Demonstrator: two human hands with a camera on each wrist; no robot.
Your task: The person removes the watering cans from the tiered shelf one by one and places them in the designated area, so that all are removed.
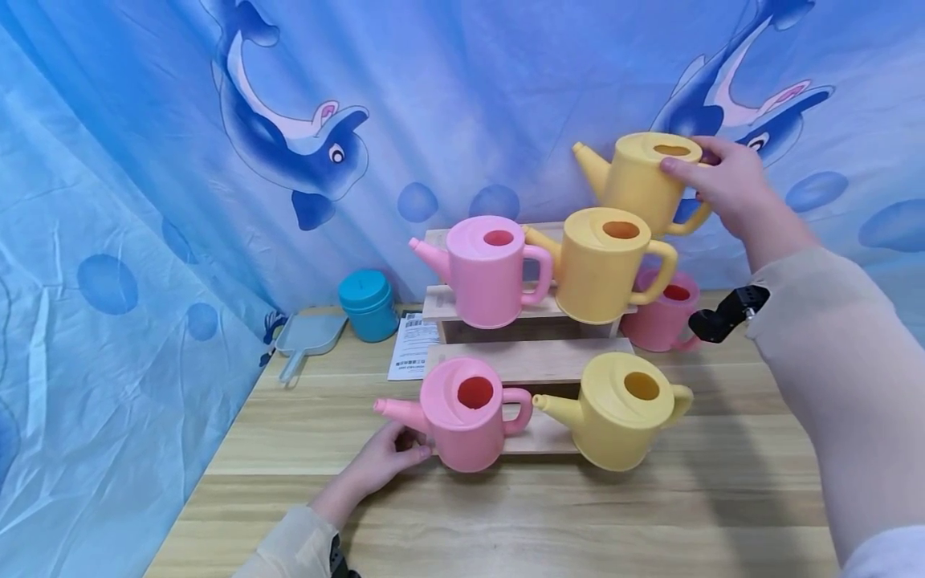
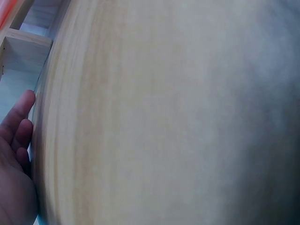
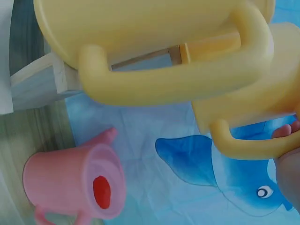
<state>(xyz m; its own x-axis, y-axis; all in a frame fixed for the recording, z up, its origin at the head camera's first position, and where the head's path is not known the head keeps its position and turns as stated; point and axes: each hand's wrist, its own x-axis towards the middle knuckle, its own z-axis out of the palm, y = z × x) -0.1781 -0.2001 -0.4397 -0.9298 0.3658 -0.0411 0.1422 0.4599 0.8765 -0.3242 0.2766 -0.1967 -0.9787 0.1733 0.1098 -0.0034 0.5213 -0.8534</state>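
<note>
One yellow watering can (image 1: 643,183), upper right of frame, pinched near its rim by right hand (image 1: 733,185), likely a placing step, next wanting level lowering onto wooden stand (image 1: 531,361) (left hand (image 1: 379,464), lower left of centre, grip unclear).

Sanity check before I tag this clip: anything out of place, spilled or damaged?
One mild oddity: a pink watering can stands on the table by the right end of the wooden stand, while the other two pink cans sit on its steps. May be deliberate. No spill or damage visible.
</note>
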